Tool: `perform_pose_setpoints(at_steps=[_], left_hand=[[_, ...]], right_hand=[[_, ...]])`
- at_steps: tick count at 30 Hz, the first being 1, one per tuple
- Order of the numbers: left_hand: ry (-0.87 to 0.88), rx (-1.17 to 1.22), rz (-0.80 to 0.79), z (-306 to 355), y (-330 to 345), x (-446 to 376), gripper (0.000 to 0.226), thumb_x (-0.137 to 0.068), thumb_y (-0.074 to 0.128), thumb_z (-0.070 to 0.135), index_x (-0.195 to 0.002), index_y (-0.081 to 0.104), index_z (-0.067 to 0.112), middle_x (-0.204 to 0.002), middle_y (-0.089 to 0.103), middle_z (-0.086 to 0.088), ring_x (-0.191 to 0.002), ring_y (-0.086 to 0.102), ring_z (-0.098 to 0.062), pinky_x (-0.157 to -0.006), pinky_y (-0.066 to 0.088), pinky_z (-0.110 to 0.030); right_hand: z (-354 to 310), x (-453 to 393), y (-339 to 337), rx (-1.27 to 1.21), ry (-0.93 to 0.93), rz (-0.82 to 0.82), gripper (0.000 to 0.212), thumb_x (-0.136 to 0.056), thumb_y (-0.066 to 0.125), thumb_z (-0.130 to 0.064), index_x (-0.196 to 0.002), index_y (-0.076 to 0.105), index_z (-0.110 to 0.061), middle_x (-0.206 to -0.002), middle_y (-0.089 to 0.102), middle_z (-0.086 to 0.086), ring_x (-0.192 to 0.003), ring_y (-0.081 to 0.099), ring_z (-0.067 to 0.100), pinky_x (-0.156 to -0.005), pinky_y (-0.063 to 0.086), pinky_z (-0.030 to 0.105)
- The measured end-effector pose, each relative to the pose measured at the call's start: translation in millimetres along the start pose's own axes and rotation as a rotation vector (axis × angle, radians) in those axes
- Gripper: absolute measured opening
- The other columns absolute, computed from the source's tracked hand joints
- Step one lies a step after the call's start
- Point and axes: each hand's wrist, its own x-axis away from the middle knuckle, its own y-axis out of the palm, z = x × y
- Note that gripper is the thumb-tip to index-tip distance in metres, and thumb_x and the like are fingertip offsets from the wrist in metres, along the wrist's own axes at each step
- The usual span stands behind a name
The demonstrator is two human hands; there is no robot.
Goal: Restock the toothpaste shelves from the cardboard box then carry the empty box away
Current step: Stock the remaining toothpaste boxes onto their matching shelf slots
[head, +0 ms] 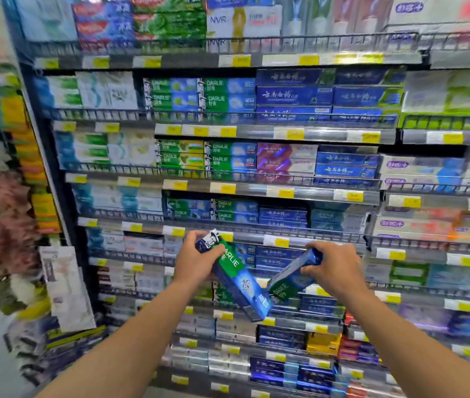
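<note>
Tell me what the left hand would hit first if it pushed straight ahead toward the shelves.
Probably the stocked green-and-blue Darlie toothpaste cartons on the shelf directly behind the left hand, or that shelf's wire rail. The hand grips a green-and-blue Darlie toothpaste carton; depth is unclear.

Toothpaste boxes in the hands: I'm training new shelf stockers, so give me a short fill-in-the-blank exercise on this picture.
1. Each hand holds one ____ toothpaste box.
2. The left hand grips the left box near its ____ end.
3. The brand printed on the right box, held by the right hand, is ____.
4. The price tags on the shelves are ____.

Missing words: green-and-blue; upper; DARLIE; yellow
</note>
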Motion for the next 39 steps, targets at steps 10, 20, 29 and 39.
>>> perform_pose_setpoints(at_steps=[10,20,29,39], left_hand=[[-0.121,0.216,0.087,-28,-79,-43,0.038,-0.087,0.069,0.006,-0.115,0.053,0.027,-0.111,0.063,-0.011,-0.093,0.068,-0.029,-0.063,0.059,-0.035],[-0.216,0.485,0.181,-47,-86,-125,0.030,-0.090,0.062,-0.002,-0.101,0.059,0.026,-0.101,0.070,-0.011,-0.084,0.069,-0.025,-0.067,0.058,-0.039],[-0.284,0.575,0.259,-74,-74,-216,0.043,-0.088,0.065,-0.001,-0.122,0.056,0.022,-0.101,0.070,-0.014,-0.086,0.069,-0.026,-0.064,0.056,-0.038],[-0.314,0.655,0.244,-89,-53,-290,0.037,-0.091,0.059,-0.001,-0.124,0.056,0.016,-0.096,0.069,-0.012,-0.088,0.066,-0.030,-0.073,0.056,-0.044]], right_hand=[[-46,-36,33,-0.123,0.053,-0.002,0.049,-0.088,0.069,-0.034,-0.129,0.049,-0.014,-0.114,0.062,0.009,-0.080,0.052,0.023,-0.069,0.045,0.037],[-50,-131,96,-0.170,0.064,-0.007,0.053,-0.091,0.065,-0.037,-0.132,0.045,-0.011,-0.102,0.062,0.010,-0.080,0.050,0.026,-0.066,0.039,0.036],[-43,-230,159,-0.215,0.096,-0.051,0.050,-0.091,0.064,-0.037,-0.133,0.046,-0.014,-0.113,0.063,0.010,-0.087,0.054,0.030,-0.068,0.035,0.035],[-35,-304,201,-0.224,0.085,-0.124,0.056,-0.091,0.065,-0.038,-0.137,0.048,-0.010,-0.125,0.061,0.017,-0.111,0.056,0.035,-0.085,0.045,0.041]])
